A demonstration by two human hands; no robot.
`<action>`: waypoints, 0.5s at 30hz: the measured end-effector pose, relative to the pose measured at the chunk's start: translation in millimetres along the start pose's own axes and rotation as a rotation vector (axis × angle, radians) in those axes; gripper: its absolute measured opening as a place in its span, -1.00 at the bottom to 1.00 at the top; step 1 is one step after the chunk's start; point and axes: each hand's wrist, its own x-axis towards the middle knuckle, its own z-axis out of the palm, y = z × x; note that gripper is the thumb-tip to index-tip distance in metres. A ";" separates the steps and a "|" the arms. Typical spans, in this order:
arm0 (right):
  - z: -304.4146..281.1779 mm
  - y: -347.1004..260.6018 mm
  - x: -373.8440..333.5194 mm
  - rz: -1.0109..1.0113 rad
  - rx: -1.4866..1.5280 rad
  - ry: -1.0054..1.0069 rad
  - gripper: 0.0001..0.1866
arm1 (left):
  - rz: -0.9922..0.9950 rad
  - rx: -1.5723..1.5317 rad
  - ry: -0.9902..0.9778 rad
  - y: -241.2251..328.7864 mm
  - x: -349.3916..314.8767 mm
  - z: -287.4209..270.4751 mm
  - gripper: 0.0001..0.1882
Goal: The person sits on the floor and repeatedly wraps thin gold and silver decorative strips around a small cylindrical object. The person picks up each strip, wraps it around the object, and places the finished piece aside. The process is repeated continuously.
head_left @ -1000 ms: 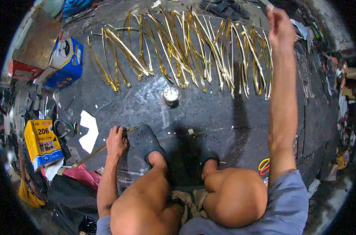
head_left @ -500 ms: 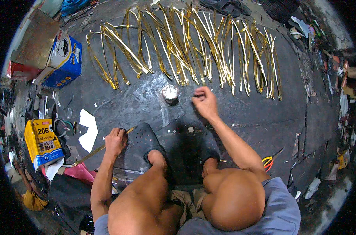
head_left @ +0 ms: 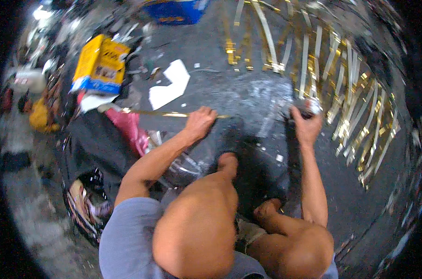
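Observation:
My left hand (head_left: 201,122) is closed around a thin gold strip (head_left: 160,113). One end runs left toward a pink cloth or bag (head_left: 127,128), and a short end sticks out to the right beside my shoe. Farther right, my right hand (head_left: 307,128) grips a small round container (head_left: 312,107) with a pale top, its thumb on the left side. Motion blur and the fingers partly hide that container. Beyond it, several bent gold and white strips (head_left: 352,102) lie spread in a row across the dark floor mat (head_left: 253,93).
A yellow and blue box-shaped can (head_left: 102,65) stands at the left, with a white cut sheet (head_left: 170,84) beside it. A blue can (head_left: 178,11) shows at the far edge. Black cloth (head_left: 92,135) lies near my left arm, and small scraps are scattered about.
The view has swung left, so things appear farther right. My right hand has gone from open space beside the round container to gripping it. My left hand keeps hold of the gold strip.

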 end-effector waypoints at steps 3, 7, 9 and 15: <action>-1.9 9.2 2.3 -0.158 -0.048 0.103 -0.41 | -0.062 -0.037 0.077 -3.7 -1.6 0.2 -0.63; -2.0 31.8 8.4 -0.052 0.107 0.109 -0.39 | -0.192 -0.201 0.210 -13.9 0.7 -6.1 -0.72; -9.9 25.0 12.9 0.102 0.238 0.124 -0.35 | -0.232 -0.327 0.327 -11.2 19.1 -10.9 -0.79; -34.5 -18.4 1.4 -0.088 0.185 0.195 -0.32 | -0.386 -1.428 -0.085 78.9 96.2 -45.4 -0.76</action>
